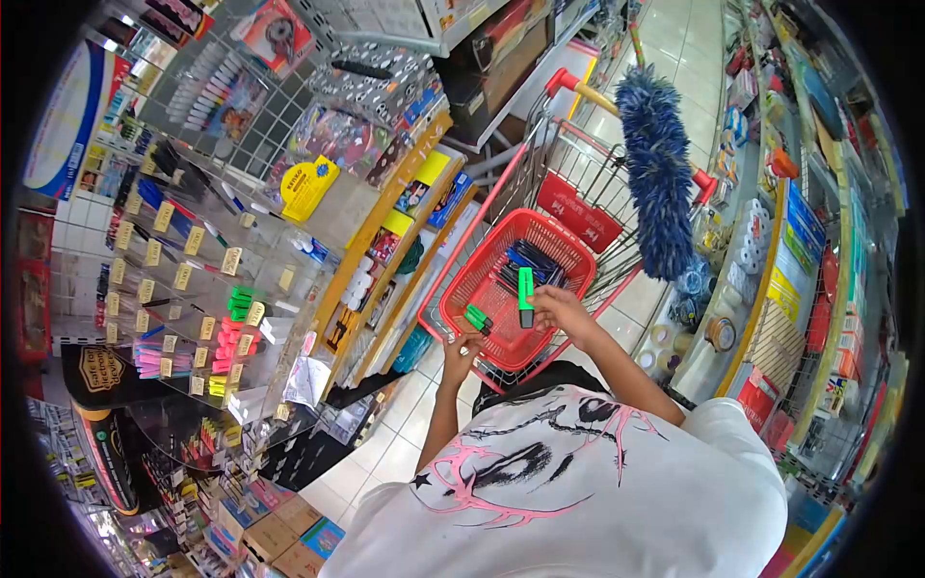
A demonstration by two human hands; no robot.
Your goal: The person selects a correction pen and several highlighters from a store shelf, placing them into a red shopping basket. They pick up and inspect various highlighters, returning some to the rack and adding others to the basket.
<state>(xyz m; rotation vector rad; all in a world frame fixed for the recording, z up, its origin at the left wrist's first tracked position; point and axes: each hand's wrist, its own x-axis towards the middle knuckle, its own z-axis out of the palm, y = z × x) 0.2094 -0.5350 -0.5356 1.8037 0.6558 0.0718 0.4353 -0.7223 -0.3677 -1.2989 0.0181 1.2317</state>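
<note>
My right hand (557, 313) holds a green highlighter (526, 297) upright over the near right part of a red basket (453, 279). Near the basket's left rim is my left hand (464, 349), its fingers bent close below another green highlighter (477, 319); whether they touch it I cannot make out. Dark and blue pens (532, 265) lie in a pile in the basket. The basket sits in a shopping cart (501, 183) with a red handle.
A fluffy blue duster (655, 173) lies across the cart's right side. On the left stands a pen display (193, 260) with price tags and more green highlighters (240, 303). Shelves of goods (761, 260) line the right of a tiled aisle (674, 39).
</note>
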